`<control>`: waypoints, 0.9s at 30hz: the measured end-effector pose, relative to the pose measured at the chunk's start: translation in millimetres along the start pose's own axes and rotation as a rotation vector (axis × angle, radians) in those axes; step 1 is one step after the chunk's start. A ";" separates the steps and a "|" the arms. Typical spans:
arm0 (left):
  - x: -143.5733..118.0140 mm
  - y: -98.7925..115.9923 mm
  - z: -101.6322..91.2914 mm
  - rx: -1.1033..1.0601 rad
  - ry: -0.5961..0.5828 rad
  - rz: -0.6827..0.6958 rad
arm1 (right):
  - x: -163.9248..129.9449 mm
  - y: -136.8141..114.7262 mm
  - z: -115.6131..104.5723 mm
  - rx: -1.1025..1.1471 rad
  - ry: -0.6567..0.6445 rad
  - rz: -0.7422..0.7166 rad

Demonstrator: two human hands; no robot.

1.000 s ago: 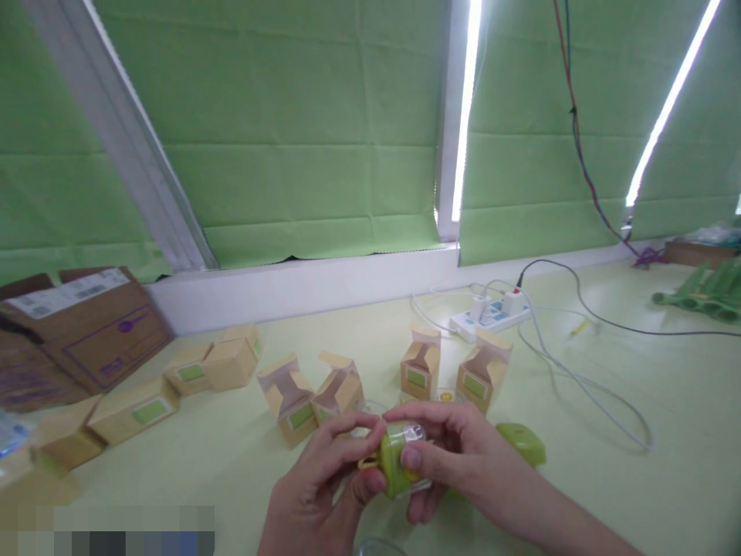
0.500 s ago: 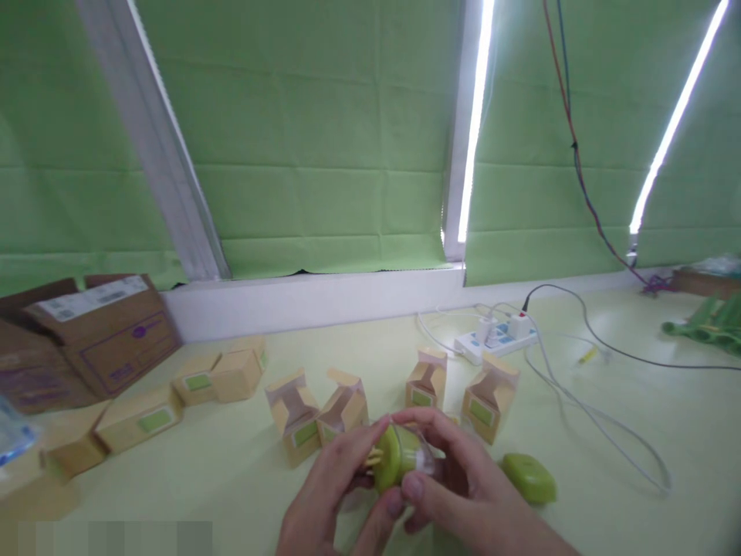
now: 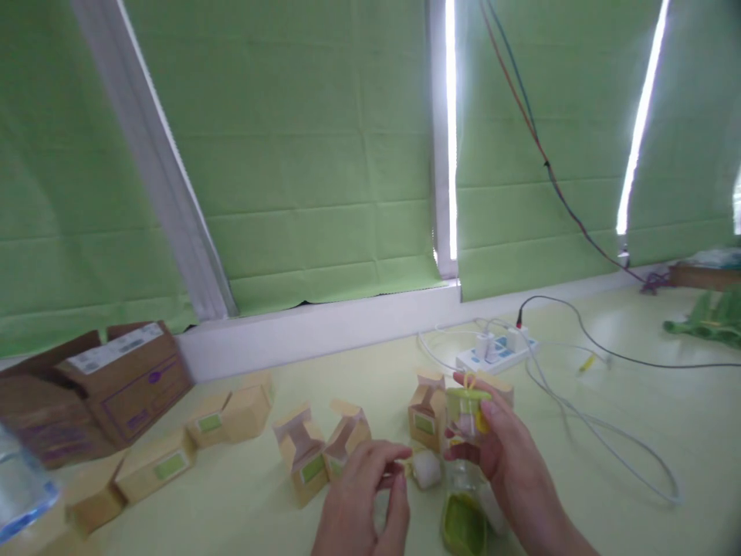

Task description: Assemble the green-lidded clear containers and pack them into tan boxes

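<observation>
Right hand: thumb and fingers clamped on a green-lidded clear container, yellow loop uppermost. Left hand: fingertips were at the yellow end of a white cylindrical piece; could not tell whether they gripped it. A green piece lay nearer the wearer than the right-hand grip. Two open cartons stood just beyond the left hand; a power strip lay beyond the right.

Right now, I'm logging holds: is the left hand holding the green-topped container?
No, the green-topped container is in the right hand.
</observation>
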State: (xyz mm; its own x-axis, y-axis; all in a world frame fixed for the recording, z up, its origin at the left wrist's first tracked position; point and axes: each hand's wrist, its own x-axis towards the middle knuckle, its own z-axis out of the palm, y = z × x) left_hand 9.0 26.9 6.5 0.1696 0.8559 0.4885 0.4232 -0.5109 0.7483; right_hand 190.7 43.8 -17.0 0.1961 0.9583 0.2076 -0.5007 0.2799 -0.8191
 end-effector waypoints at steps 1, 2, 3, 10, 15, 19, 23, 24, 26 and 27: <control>8.5 4.3 3.8 0.078 -0.040 0.039 | 1.9 -1.8 1.7 0.077 0.029 -0.008; 17.6 8.3 8.1 0.145 -0.073 0.065 | 3.2 -3.3 3.3 0.129 0.039 -0.012; 27.3 11.5 12.8 0.219 -0.115 0.065 | 3.9 -4.2 4.6 0.158 0.040 -0.016; 85.6 4.2 43.8 0.339 -0.311 0.058 | 8.5 7.2 4.4 0.138 -0.011 -0.020; 94.8 -0.9 51.7 0.402 -0.391 0.049 | 12.8 5.0 4.7 0.134 -0.008 -0.026; 92.6 -1.1 52.5 0.478 -0.372 0.005 | 12.4 1.9 7.3 0.147 -0.006 -0.001; 91.4 -4.6 54.1 0.540 -0.360 -0.023 | 11.4 5.5 6.8 0.128 -0.025 0.006; 90.9 -5.5 54.4 0.550 -0.360 -0.027 | 11.3 6.9 6.2 0.108 -0.030 0.005; 89.8 -6.6 54.6 0.561 -0.360 -0.032 | 11.6 9.7 4.6 0.061 -0.036 0.003; 89.1 -6.9 54.6 0.563 -0.359 -0.034 | 12.0 11.2 3.7 0.041 -0.037 0.004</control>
State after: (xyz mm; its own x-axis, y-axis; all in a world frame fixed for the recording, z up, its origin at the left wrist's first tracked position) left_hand 69.7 111.1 20.4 0.3928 0.8938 0.2163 0.8170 -0.4471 0.3640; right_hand 184.4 58.6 -21.7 0.1634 0.9606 0.2248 -0.5354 0.2777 -0.7977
